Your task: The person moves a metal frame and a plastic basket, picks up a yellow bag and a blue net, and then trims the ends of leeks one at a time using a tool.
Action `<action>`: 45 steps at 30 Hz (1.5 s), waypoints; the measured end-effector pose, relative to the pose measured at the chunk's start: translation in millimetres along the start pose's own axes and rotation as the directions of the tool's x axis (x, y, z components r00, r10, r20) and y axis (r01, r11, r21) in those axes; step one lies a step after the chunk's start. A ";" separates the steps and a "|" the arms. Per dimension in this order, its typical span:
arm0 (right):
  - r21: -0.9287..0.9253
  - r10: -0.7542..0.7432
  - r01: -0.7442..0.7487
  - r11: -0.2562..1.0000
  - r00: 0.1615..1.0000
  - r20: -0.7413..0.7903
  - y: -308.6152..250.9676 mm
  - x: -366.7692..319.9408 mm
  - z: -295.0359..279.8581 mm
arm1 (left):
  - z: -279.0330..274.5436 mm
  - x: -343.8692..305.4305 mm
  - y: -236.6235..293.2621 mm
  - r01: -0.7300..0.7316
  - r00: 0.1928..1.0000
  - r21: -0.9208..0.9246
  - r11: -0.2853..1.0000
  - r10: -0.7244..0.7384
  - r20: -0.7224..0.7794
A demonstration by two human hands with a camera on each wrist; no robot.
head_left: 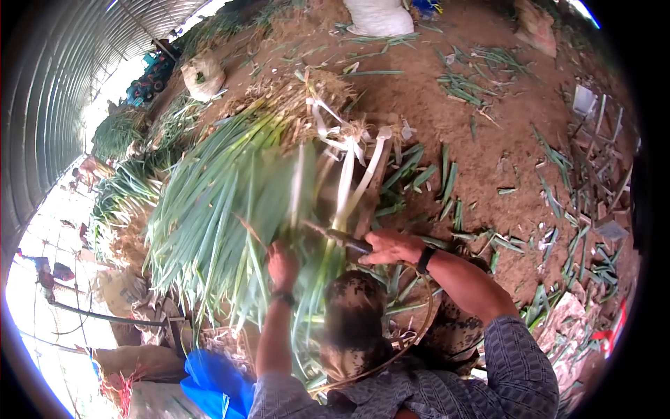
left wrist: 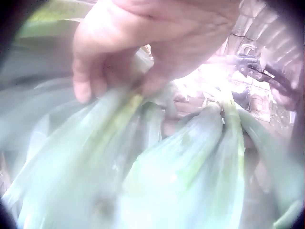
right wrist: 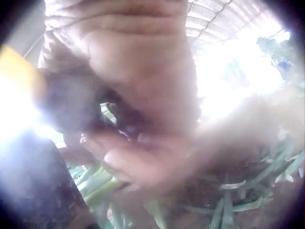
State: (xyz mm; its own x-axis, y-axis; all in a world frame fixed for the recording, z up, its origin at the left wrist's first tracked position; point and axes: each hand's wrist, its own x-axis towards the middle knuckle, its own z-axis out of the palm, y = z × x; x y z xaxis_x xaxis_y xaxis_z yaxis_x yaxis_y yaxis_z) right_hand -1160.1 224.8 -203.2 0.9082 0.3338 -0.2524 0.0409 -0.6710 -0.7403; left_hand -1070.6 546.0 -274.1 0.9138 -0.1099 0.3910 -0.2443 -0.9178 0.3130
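In the head view my left hand (head_left: pixel 282 267) is over a large pile of long green onions (head_left: pixel 216 188), their leaves toward me and roots away. Its fingers and thumb pinch the leaves of a green onion (left wrist: pixel 112 114) in the left wrist view; a blurred white stalk (head_left: pixel 298 183) stands up beyond the hand. My right hand (head_left: pixel 394 247) grips a dark air gun (head_left: pixel 347 241), its thin tip pointing left toward the leaves. In the right wrist view the fingers (right wrist: pixel 138 162) curl round its dark body. Several whitish stalks (head_left: pixel 347 174) with roots lie ahead of the tip.
A tan hose (head_left: pixel 422 318) loops from the right hand across the lap. Camouflage-covered knee (head_left: pixel 354 307) is between the arms. Cut leaves (head_left: pixel 464 87) litter the brown dirt floor (head_left: pixel 502 133). A white sack (head_left: pixel 379 17) stands at the back, and a blue bag (head_left: pixel 218 383) lies at the near left.
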 end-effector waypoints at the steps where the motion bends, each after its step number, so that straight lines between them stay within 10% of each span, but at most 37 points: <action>1: 0.012 0.039 -0.040 0.999 0.999 0.033 1.6 2.1 0.2 | 1.4 2.7 -1.4 0.009 0.999 0.014 1.000 -0.009 0.030; 10: -0.024 0.048 -0.044 0.999 0.985 0.166 2.0 -0.4 4.1 | -0.4 -3.2 3.7 -0.284 0.946 -0.087 0.955 0.294 0.136; 17: -0.064 0.054 -0.048 0.997 0.994 0.091 2.2 1.5 -0.3 | -7.0 9.1 0.0 -0.182 0.979 0.100 0.978 0.171 0.110; 21: -0.050 0.129 -0.123 0.991 0.980 0.152 -6.0 -3.4 -6.9 | 4.9 24.0 -4.3 -0.013 0.914 0.181 0.983 -0.062 0.402; 25: -0.047 0.089 -0.087 0.995 0.995 0.054 -7.5 -12.3 -10.8 | -13.3 45.6 27.2 0.093 0.913 -0.005 0.996 -0.083 0.400; 27: -0.059 0.069 -0.072 0.996 0.997 -0.044 -2.9 -10.1 -12.9 | 5.8 55.2 14.9 -0.196 0.956 -0.214 0.957 0.235 0.177; 29: -0.080 0.038 -0.047 0.996 0.992 -0.120 8.8 -7.5 6.4 | 16.3 56.3 -1.8 0.017 0.915 -0.586 0.810 0.223 0.335; 31: -0.165 0.023 -0.038 0.985 0.995 -0.093 2.7 -7.2 3.9 | 34.3 51.8 -23.5 0.524 0.824 -0.821 0.225 0.112 0.556; 36: -0.135 0.106 -0.133 0.982 0.976 -0.191 19.3 4.4 13.6 | 41.7 -0.5 12.4 0.211 0.859 -0.500 0.840 0.085 0.505; 45: -0.015 0.127 -0.135 0.991 0.960 -0.249 7.6 22.2 -12.7 | 5.9 -44.1 7.0 -0.011 0.867 -0.435 0.901 0.226 0.445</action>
State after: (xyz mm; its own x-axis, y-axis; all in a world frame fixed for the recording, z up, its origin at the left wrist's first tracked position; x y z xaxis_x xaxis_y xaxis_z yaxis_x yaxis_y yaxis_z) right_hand -1134.3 218.7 -206.5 0.9809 0.0699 -0.1813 -0.0763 -0.7196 -0.6902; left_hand -1110.8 542.2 -294.2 0.8812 -0.4721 0.0242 -0.3713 -0.6595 0.6536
